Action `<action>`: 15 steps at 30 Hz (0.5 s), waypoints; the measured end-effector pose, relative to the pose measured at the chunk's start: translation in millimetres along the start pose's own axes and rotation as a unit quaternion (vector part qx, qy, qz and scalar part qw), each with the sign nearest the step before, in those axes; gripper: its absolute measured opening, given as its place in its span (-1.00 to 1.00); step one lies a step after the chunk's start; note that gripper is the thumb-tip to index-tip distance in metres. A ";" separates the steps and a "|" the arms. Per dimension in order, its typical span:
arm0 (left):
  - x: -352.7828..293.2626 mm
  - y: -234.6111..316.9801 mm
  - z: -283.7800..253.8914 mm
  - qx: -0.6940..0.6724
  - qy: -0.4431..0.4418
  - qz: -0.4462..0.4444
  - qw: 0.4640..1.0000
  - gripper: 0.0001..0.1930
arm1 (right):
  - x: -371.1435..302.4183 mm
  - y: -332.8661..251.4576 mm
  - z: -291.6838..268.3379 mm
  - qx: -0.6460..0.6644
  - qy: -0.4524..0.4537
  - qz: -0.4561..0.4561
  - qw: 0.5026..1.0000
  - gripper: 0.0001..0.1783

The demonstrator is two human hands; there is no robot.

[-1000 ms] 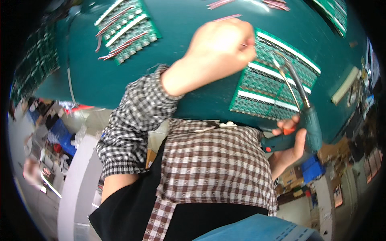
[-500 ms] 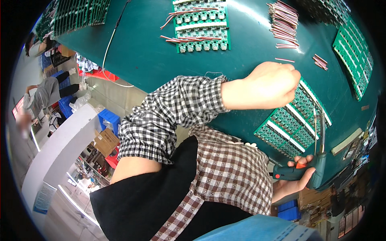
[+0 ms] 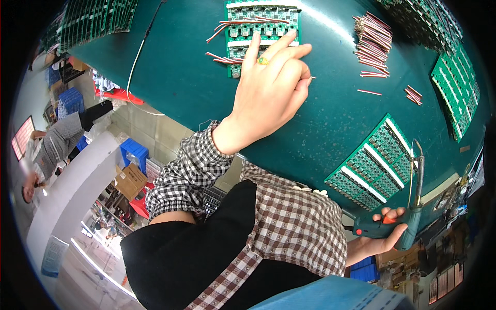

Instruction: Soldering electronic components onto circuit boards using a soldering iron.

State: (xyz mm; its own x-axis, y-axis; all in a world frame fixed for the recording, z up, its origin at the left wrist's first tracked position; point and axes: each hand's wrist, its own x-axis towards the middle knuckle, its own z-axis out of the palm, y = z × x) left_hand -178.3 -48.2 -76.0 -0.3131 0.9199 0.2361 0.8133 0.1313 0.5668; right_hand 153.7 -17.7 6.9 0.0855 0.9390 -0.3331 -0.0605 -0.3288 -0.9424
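Observation:
My left hand reaches over the far circuit board panel, its longer fingers stretched across the panel's near part. The thumb and forefinger are pressed together, with a tiny pale tip showing beside them, too small to name. Red and white wires stick out from the panel's left side. In my right hand is a dark green soldering gun, a finger by its orange trigger. Its metal tip points up, beside the right edge of a nearer circuit board panel.
A heap of short red and white wires lies at the far right, with a small bunch and a single wire nearby. Stacked green boards stand at the far left and right. A cable crosses the table's left side.
My left hand has swung left and away from the nearer panel to the far one, its fingers stretching out from a closed fist. The soldering gun stays in my right hand.

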 end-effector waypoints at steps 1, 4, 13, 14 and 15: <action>-2.2 0.1 2.2 0.000 -0.004 0.006 1.000 -0.86 | -0.4 0.4 -0.4 -0.003 0.005 0.000 1.000 -0.56; -3.2 -0.5 2.5 -0.011 -0.005 -0.001 1.000 -0.86 | 0.3 4.8 0.0 -0.012 0.031 0.003 0.999 -0.53; 13.3 11.3 -2.8 0.003 0.043 0.085 0.995 -0.88 | -4.4 3.9 3.9 0.017 -0.023 -0.018 0.999 -0.53; 18.6 20.5 -5.8 -0.020 0.048 0.110 0.993 -0.88 | -4.6 3.3 3.2 0.016 -0.018 -0.017 1.000 -0.53; 22.2 31.2 -5.9 -0.096 0.014 0.102 0.990 -0.88 | -5.8 3.5 2.1 0.015 -0.018 -0.013 1.000 -0.53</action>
State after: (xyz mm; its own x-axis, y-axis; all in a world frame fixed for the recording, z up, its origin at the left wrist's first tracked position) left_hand -162.7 -25.9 -48.4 -0.1666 0.9095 0.3809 0.7541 -0.1314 0.6434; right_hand 150.9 -24.1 5.5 0.0522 0.9502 -0.3074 -0.0888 -0.3021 -0.9491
